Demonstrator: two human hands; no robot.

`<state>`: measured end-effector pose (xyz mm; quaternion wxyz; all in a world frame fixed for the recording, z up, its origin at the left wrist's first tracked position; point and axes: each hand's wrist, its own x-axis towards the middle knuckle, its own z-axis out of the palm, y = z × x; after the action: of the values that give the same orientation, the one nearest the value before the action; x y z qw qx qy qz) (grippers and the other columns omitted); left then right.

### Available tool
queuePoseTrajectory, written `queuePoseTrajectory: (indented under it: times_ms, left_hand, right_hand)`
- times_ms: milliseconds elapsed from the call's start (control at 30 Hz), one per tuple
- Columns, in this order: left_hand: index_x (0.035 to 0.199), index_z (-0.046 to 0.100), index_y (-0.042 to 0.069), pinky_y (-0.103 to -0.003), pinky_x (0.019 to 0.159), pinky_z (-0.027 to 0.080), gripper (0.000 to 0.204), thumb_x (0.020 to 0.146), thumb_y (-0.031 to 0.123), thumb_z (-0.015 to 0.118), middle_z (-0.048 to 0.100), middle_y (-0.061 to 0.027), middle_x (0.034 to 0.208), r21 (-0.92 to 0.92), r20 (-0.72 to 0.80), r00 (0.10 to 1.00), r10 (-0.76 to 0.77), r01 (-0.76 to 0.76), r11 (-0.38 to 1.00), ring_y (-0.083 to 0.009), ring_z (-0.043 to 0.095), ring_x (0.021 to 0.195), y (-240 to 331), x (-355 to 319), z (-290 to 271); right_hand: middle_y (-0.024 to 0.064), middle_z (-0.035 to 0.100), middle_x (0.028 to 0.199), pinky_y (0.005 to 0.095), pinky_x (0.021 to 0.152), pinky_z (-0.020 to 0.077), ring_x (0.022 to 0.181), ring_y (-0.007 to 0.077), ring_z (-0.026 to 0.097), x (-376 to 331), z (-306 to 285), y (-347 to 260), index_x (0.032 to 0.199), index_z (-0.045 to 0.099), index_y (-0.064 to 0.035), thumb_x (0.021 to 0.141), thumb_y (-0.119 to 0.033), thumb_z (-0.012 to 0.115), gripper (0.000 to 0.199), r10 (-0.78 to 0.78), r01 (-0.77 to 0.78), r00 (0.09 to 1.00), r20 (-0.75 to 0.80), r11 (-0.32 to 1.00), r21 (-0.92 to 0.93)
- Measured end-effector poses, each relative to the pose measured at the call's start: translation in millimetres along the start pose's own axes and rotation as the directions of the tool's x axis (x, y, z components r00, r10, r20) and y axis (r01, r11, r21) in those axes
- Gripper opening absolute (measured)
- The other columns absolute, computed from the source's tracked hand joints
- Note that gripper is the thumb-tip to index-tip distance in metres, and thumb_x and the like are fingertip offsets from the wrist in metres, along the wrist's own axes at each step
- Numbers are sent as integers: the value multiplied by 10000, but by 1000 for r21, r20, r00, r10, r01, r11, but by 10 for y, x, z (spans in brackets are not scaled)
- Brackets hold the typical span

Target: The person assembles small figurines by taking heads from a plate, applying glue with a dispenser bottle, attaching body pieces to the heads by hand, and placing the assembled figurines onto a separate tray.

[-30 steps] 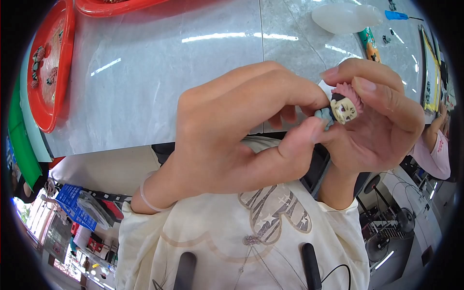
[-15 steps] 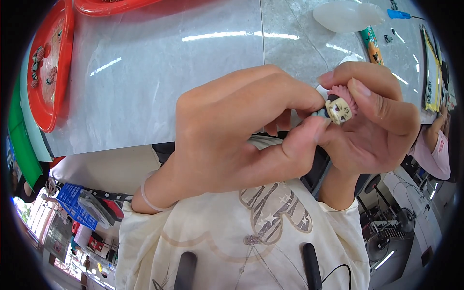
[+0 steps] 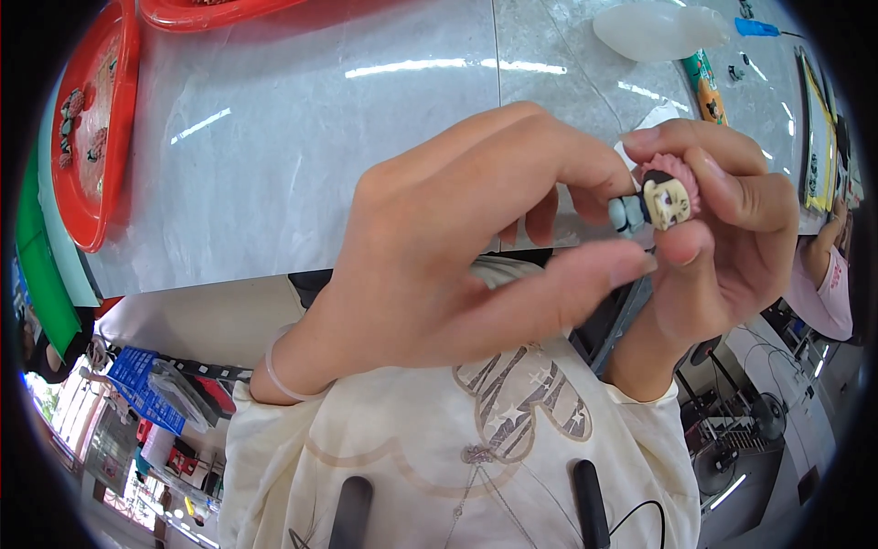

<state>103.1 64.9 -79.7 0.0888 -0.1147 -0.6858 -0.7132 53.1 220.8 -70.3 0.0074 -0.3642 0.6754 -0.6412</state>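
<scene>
A small toy figurine (image 3: 669, 197) with pink hair, a pale face and a grey-blue body is pinched in my right hand (image 3: 745, 224), between thumb and curled fingers. Its face is turned toward me and its body points left. My left hand (image 3: 448, 229) is beside it with thumb and forefinger spread apart. The left forefinger's tip is close to the figurine's body; whether it touches cannot be made out. The left thumb is slightly blurred, below the body and clear of it. Behind the right fingers a scrap of white paper (image 3: 660, 115) shows partly.
Red trays (image 3: 125, 137) stand at the left and far left, the nearer with several figurines (image 3: 71, 114). A translucent bottle (image 3: 654, 35), a blue-hubbed needle (image 3: 754, 27) and a green-orange tube (image 3: 704, 87) lie far right on the grey table (image 3: 274, 183). Another person's pink sleeve (image 3: 832, 297) shows right.
My left thumb has come away from the figurine, opening the left pinch. The figurine has shifted slightly right with my right hand, and more of its body shows.
</scene>
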Motion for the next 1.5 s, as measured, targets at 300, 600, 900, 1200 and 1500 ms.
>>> queuePoseTrajectory:
  times_ms: [300,600,900,1200,1500]
  left_hand:
    - [768,518,-80,-169,431,413,168,714,61,592,560,-110,643,-263,-47,931,-363,339,903,-103,533,516,124,-23,27]
    - [764,511,-86,-187,435,433,156,714,41,586,555,-116,629,-349,2,944,-331,311,884,-120,543,517,120,-39,-11]
    - [788,509,-93,-200,464,453,95,724,-31,544,553,-117,623,-136,-46,965,-257,249,959,-123,539,525,80,-37,17]
    - [781,512,-92,-201,465,454,61,732,-56,518,558,-115,621,-155,-36,959,-280,272,950,-121,541,524,85,-43,28]
    - [763,562,8,-185,428,398,146,665,90,633,575,-56,605,-64,-206,937,-282,275,959,-90,543,507,65,-49,130]
  right_hand:
    - [272,530,828,242,588,452,704,222,549,30,-12,35,829,464,-8,738,-216,574,252,-57,61,997,52,995,-80]
    - [280,528,830,239,574,457,699,235,551,22,50,3,819,460,-1,736,-206,576,249,4,-3,1000,25,999,-42]
    - [293,521,839,241,577,470,697,238,558,0,46,61,816,454,6,731,-186,581,246,-36,36,999,6,996,-81]
    - [295,522,844,244,562,466,681,232,562,-9,40,45,822,454,-6,732,-190,581,240,4,-4,1000,5,999,-43]
    - [272,502,928,270,708,428,835,272,536,42,-63,-4,902,478,7,711,-162,600,283,-16,22,999,48,991,-128]
